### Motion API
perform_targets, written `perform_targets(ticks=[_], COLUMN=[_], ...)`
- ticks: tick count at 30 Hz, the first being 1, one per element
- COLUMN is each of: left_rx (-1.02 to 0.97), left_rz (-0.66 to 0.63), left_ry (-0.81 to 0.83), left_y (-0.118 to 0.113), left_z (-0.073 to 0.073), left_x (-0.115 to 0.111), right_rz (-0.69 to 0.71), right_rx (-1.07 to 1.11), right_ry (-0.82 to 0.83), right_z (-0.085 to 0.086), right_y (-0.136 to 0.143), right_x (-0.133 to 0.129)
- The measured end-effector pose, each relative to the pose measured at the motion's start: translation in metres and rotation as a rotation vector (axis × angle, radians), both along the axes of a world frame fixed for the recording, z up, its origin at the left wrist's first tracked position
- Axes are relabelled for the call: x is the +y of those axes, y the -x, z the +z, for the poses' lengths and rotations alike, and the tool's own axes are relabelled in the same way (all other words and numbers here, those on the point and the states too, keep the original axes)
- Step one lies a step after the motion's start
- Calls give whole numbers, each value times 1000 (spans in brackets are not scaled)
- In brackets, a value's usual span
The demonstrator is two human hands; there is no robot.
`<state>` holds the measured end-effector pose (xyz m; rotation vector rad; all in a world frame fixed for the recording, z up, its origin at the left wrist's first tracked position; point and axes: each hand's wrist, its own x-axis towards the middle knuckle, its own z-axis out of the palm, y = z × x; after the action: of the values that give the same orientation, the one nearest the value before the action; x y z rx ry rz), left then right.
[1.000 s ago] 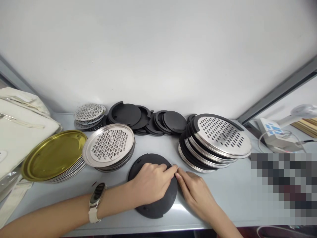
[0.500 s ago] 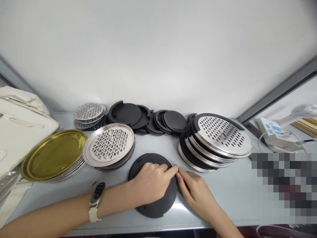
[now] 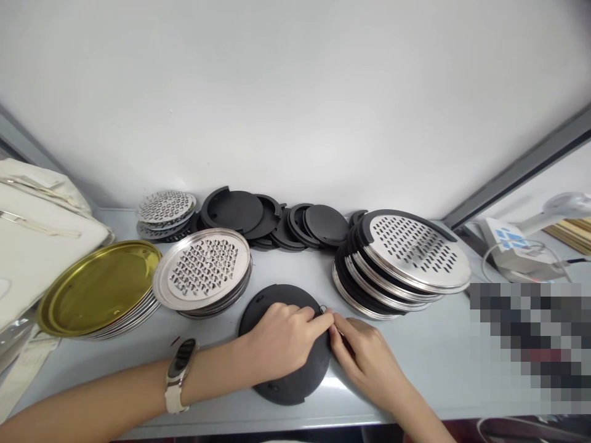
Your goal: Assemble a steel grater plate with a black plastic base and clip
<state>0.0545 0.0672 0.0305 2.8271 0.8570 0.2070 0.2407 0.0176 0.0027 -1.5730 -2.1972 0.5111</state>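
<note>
A round black plate (image 3: 252,307) with a stepped rim lies on the shelf, partly under my left hand (image 3: 286,341). A small metal ring (image 3: 323,307) shows at the plate's right edge, just above my fingertips. My left hand is closed, its index finger and thumb pinching at the ring. From the right, my right hand (image 3: 362,354) comes up to the same spot, thumb and index finger pressed together there. The tips of both hands touch, and part of the ring is hidden between them.
At the right stands a tall stack of metal grater discs (image 3: 413,252) with black plates. Several black plates (image 3: 240,212) lie along the wall. Left are a grater stack (image 3: 203,271), small grater discs (image 3: 166,208), gold lids (image 3: 101,289) and a cream bag (image 3: 41,227).
The metal ring shows more clearly above my fingertips than before. Both hands have shifted only slightly, and the black plate lies in the same place.
</note>
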Motion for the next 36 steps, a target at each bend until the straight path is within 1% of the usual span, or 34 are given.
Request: perform_targets(ticks=[5, 11, 18, 21, 30, 36], left_rx=[-5, 8, -16, -17, -12, -9], left_rz=[-6, -3, 102, 120, 131, 126], left_ry=[5, 35, 81, 83, 100, 80], left_y=[0, 0, -2, -3, -3, -4], left_z=[-1, 3, 5, 5, 6, 6], left_x=[-1, -2, -4, -4, -8, -9], right_rz=[3, -9, -22, -24, -6, 4], right_rx=[-1, -8, -19, -25, -51, -28], right_ry=[-10, -37, -67, -66, -133, -170], right_z=[1, -1, 1, 2, -1, -1], right_y=[0, 0, 0, 0, 0, -1], right_x=[1, 1, 1, 0, 1, 0])
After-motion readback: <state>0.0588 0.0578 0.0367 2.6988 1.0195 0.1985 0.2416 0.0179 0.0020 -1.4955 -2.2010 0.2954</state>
